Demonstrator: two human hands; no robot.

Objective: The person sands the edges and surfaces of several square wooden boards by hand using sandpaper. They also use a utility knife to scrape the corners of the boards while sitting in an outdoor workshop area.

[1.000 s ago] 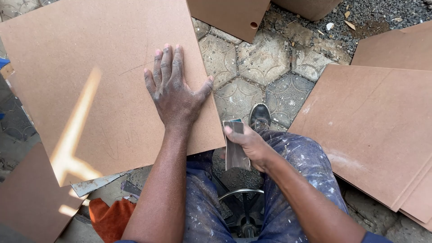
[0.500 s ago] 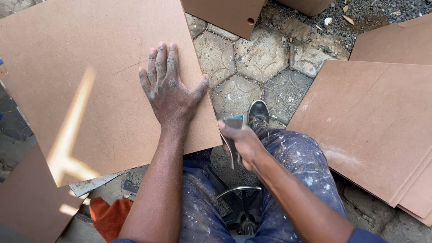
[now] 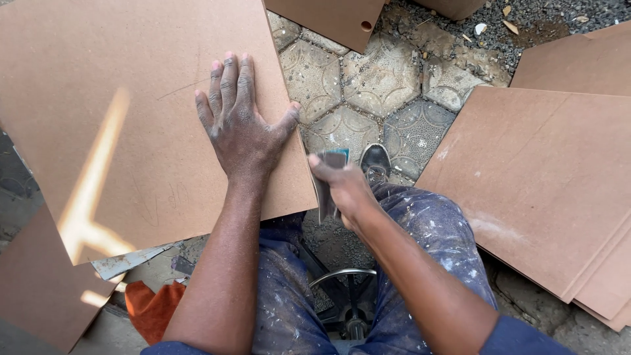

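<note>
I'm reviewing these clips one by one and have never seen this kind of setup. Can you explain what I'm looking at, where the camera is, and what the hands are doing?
There is no machine here: a person works bare-handed, and the one camera sits on their head, looking down past their paint-spattered trousers to a paved floor. The left hand lies flat, fingers spread, on a large brown board. The right hand keeps a closed grip on a folded sheet of sandpaper against the board's right edge. More brown boards are stacked to the right, an orange cloth lies lower left, and a shoe shows ahead.
</note>
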